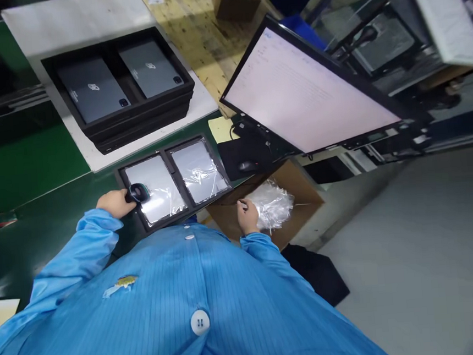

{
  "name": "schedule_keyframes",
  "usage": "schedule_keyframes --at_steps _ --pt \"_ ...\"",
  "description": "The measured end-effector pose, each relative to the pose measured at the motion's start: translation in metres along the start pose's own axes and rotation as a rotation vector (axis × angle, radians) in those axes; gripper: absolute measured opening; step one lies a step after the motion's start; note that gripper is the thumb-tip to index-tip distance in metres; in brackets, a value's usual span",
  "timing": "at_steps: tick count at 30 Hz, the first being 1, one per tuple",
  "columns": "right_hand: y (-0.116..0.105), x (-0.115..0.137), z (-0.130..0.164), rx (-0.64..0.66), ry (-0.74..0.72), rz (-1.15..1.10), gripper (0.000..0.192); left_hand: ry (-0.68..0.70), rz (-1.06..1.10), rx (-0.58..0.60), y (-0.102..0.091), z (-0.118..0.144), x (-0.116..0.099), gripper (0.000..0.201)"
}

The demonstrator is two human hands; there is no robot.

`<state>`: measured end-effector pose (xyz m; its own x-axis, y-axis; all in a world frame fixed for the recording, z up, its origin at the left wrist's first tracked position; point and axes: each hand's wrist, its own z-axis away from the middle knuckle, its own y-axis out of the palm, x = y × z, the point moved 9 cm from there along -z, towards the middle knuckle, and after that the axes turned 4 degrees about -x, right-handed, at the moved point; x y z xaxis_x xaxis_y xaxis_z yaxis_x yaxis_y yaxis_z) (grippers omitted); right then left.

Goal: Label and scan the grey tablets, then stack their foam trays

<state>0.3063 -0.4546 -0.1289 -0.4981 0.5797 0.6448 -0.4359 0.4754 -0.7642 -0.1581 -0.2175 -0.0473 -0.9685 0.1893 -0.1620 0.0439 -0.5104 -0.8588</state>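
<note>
Left hand [115,203] grip wrapped round stubby black scanner [137,193], over glossy film-wrapped tablet [154,189] in black tray [168,150]. Right hand [248,216] pinching crinkly clear bag [272,204].

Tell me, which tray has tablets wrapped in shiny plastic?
The near black tray, under the left hand holding a scanner. The stacked trays farther back hold bare grey tablets.

Coat sleeves [82,257] light blue, fine pinstripe; white button [200,321]. Scanner [137,193] black. Near tray [174,180] black, tablets [154,187] silver-grey under clear film. Bench surface [20,169] dark green. Stacked trays [121,85] black, on white sheet [61,21]. Carton [295,186] brown.
</note>
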Motion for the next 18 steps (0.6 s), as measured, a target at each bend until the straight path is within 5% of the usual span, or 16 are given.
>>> schedule_keyframes --at_steps 10,18 --pt "-0.019 -0.082 0.046 -0.041 0.300 0.060 0.051 0.039 -0.139 0.066 -0.001 -0.005 -0.010 0.041" --pt "-0.020 -0.104 0.020 -0.031 0.373 0.025 0.042 -0.019 -0.147 0.020 -0.004 0.002 -0.011 0.046"
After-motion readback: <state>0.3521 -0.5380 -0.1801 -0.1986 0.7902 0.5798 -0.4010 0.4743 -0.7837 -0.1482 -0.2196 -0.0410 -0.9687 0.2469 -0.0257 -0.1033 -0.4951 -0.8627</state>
